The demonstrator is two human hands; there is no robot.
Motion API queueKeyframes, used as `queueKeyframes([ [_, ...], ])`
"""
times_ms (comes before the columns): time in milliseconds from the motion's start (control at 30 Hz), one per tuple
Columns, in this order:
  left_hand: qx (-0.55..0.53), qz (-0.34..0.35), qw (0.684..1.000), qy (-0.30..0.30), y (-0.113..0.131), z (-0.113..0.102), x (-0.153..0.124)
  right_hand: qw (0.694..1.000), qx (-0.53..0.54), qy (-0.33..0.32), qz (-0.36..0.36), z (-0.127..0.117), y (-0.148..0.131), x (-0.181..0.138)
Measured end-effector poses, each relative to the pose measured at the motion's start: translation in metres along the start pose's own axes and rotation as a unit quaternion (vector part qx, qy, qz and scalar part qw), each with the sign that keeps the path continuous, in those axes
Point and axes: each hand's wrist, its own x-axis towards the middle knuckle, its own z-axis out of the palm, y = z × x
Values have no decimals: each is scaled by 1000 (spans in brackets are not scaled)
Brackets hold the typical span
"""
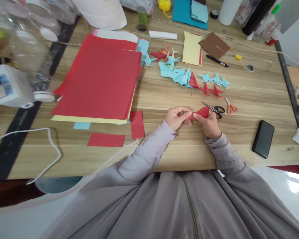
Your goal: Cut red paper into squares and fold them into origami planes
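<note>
Between both hands, above the table near its front edge, is a small folded piece of red paper (202, 112). My left hand (177, 117) pinches its left end between thumb and fingers. At the other end my right hand (210, 124) grips it, thumb on top. Just behind my right hand lie black-handled scissors (215, 110), partly hidden by it. Smaller orange-handled scissors (230, 106) rest to their right. Farther back stand folded red paper cranes (206, 89) and light blue paper cranes (216, 79), with more cranes heaped to their left.
A stack of large red sheets (99, 76) covers the left of the table, with a red paper strip (106, 140) in front. A phone (263, 139) lies at right. Yellow paper (192, 48), brown paper (215, 45) and a black pen (217, 61) lie farther back. A white cable (49, 136) crosses the left.
</note>
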Motion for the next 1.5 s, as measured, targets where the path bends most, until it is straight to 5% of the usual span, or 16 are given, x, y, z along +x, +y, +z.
queueKeyframes([
  [233,3,-5,1000,-29,7,1,-4,999,48,0,-8,-2,-2,0],
  [400,42,26,998,-30,13,-1,-6,998,-14,-38,-40,0,-10,-4],
  [633,56,43,997,31,12,0,-6,995,-43,-45,-73,-5,-10,-3],
  [800,34,32,999,12,12,0,-6,996,-18,-57,-68,-7,-9,-2],
  [1067,-9,-16,1000,8,10,1,-4,999,5,-13,-50,-7,-6,1],
  [1500,-26,26,999,30,5,-4,0,997,1,4,-77,-14,-1,5],
])
